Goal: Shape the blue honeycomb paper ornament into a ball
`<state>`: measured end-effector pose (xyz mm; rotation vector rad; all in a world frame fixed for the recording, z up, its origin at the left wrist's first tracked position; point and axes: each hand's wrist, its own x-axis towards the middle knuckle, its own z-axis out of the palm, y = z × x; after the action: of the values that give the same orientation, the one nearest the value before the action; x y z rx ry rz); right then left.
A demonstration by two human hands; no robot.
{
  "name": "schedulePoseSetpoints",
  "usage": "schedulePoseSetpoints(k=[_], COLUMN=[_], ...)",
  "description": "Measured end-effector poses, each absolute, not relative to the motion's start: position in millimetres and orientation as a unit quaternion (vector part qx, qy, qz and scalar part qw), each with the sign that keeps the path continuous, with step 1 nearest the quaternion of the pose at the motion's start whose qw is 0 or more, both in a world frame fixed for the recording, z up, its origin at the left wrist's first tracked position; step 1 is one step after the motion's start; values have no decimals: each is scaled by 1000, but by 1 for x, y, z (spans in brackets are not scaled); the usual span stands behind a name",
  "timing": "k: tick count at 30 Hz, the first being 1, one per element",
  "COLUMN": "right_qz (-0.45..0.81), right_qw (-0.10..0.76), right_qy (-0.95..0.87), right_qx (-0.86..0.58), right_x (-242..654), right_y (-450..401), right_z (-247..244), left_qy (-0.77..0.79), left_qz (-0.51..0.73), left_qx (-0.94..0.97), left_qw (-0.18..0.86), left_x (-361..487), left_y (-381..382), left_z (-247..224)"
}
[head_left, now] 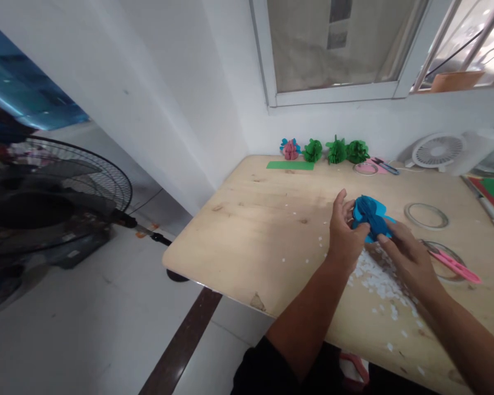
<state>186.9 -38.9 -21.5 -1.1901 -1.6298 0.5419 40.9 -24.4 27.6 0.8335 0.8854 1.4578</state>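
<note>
A blue paper flower with layered folds is held between both hands above the wooden table. My left hand grips its left side, with the thumb pressed on the lower front. At the flower's lower right, my right hand pinches the blue paper between thumb and fingers. Small white paper scraps lie scattered beneath and in front of the hands.
Pink scissors overlap a ring at the right, near another ring. Green paper flowers, a pink-and-blue flower and a green strip line the back. A white fan stands back right.
</note>
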Motion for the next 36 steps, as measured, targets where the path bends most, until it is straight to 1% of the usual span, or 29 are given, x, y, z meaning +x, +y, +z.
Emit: schedulePoseSetpoints(k=[5,12,19,23,26,32,36], right_qz=[215,133,85,75,78,146,170], right_qw=[497,469,465,466,472,491,496], right_qy=[-682,-732,-741,-742,-738,-711,-698], right_qx=[-491,-476,-477,-476,-475,-482,-488], right_x=[187,184,182,181,181,183,183], right_y=[-40,-41,-42,-42,-41,-41,-40], right_z=[-22,-18,-18,-19,-19,-19,-20], left_qy=[401,417,429,423,418,431,432], left_qz=[619,616,633,643,644,631,635], left_qx=[399,466,484,489,489,488,489], left_qw=[545,479,425,411,415,422,413], left_x=[43,44,47,49,49,46,46], left_y=[-24,-27,-33,-33,-32,-31,-31], left_z=[23,21,22,19,18,20,21])
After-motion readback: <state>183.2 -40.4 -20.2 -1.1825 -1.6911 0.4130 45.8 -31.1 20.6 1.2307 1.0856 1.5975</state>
